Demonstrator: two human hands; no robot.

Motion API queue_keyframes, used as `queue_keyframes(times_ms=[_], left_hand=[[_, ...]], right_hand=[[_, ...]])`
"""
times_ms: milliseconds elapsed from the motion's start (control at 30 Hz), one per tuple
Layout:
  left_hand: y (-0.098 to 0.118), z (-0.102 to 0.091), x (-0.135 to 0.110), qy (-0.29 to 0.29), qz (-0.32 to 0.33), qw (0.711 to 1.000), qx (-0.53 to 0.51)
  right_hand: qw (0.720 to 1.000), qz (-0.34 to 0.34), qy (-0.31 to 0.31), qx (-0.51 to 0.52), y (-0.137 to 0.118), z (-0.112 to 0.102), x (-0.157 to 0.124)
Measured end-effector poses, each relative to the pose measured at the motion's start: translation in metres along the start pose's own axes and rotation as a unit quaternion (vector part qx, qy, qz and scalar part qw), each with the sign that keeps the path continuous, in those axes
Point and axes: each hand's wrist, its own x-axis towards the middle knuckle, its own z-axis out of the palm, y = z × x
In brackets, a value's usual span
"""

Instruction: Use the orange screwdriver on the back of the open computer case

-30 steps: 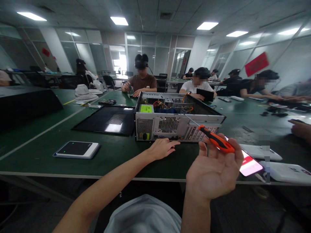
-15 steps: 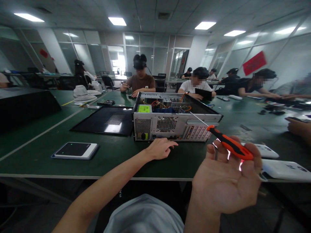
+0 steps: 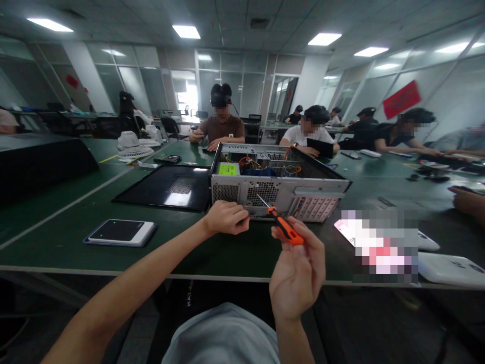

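Note:
An orange and black screwdriver point(image 3: 286, 227) is in my right hand point(image 3: 297, 268), held by the handle. Its thin shaft slants up and left, with the tip in front of the rear fan grille of the open computer case point(image 3: 227, 193). My left hand point(image 3: 226, 217) is closed, knuckles up, at the lower edge of the case's rear panel near the power supply. What its curled fingers hold, if anything, is hidden. The case lies on its side with coloured cables and a green-labelled power supply point(image 3: 229, 169) showing inside.
A black side panel point(image 3: 162, 187) lies left of the case. Nearer is a white and black device point(image 3: 121, 231). Phones, one white point(image 3: 450, 268), lie at the right by the table edge point(image 3: 235, 277). Co-workers sit across the green table.
My right hand has swung left with the screwdriver, its fingers closing around the handle. My left hand has shifted left and up, and its outstretched fingers have curled in.

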Motion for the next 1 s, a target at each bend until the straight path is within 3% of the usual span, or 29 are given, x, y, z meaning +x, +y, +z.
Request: queue_keyframes(times_ms=[133,233,367,500,633,700,1000], left_hand=[[-0.031,-0.019,-0.035,0.047,-0.043,0.996,0.055],[-0.042,-0.027,-0.058,0.072,-0.06,0.993,0.077],[-0.045,-0.026,-0.078,0.027,-0.072,0.994,0.073],[-0.048,-0.021,-0.086,0.019,-0.078,0.992,0.098],[-0.047,-0.017,-0.084,0.122,-0.016,0.984,0.13],[-0.044,-0.016,-0.082,0.145,0.004,0.981,0.129],[-0.036,-0.011,-0.081,0.112,0.009,0.988,0.104]], right_hand=[[0.993,0.0,-0.111,-0.034,0.011,0.005,-0.028],[0.975,-0.005,-0.211,-0.066,0.02,0.01,-0.044],[0.943,-0.07,-0.308,-0.107,0.034,0.019,-0.056],[0.918,-0.108,-0.354,-0.14,0.049,0.025,-0.066],[0.897,-0.116,-0.39,-0.173,0.056,0.025,-0.071],[0.889,-0.101,-0.408,-0.18,0.055,0.025,-0.071],[0.842,-0.034,-0.489,-0.224,0.053,0.027,-0.068]])
